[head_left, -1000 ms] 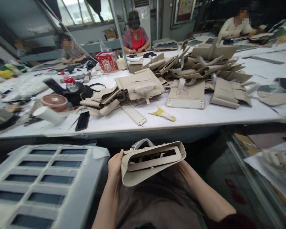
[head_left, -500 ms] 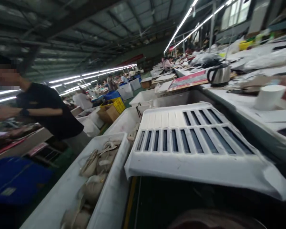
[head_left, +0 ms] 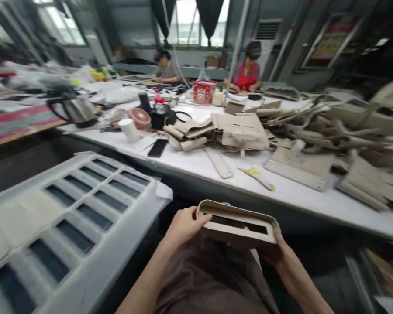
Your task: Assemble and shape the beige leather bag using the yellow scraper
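Between my hands, above my lap, is a beige, box-shaped bag piece with a raised curved rim and a long rectangular slot. My left hand grips its left end, the thumb lying over the near edge. Around the right end closes my right hand, with most of its fingers hidden behind and under the piece. On the table edge beyond lie a pale strip with metal studs and a yellow-tipped tool or brush, whose kind I cannot make out.
A white slotted rack stands at my left. The white table bears stacked beige bag parts, a phone, a white cup, a pink bowl and a steel kettle. Two people sit across it.
My view has swung right, from the aisle and bins to the table. Both hands, out of sight before, now show with the beige bag piece between them.
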A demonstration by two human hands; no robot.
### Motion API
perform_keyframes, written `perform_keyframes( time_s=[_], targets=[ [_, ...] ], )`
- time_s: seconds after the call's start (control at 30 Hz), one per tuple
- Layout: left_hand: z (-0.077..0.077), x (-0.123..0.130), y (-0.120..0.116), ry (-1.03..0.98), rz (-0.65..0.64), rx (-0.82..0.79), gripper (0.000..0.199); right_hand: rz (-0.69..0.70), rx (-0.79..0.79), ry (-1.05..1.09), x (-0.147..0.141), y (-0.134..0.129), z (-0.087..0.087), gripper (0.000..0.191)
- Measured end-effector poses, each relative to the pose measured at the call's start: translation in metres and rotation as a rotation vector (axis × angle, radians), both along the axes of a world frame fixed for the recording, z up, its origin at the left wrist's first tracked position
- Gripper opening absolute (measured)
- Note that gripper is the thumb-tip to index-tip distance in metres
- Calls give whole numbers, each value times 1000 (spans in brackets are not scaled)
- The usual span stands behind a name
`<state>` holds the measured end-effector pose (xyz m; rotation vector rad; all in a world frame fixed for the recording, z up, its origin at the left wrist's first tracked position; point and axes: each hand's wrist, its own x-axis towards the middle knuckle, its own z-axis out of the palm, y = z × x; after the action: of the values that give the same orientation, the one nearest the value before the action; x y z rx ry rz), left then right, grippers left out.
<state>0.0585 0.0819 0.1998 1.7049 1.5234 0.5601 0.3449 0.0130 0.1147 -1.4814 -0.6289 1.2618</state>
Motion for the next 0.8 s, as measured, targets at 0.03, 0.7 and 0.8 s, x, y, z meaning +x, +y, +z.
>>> perform_keyframes(
  time_s=[0.03, 0.7, 0.8],
  targets=[
    [0, -1, 6, 38, -23, 2, 45, -45, -37, -13, 10, -7, -2, 62],
    [-29, -5, 40, 541, -189, -165, 51, 98, -75, -752, 31, 18, 12, 41],
    [-36, -15, 28, 547, -196, -92, 42, 73, -61, -745, 27, 13, 16, 39]
  ],
)
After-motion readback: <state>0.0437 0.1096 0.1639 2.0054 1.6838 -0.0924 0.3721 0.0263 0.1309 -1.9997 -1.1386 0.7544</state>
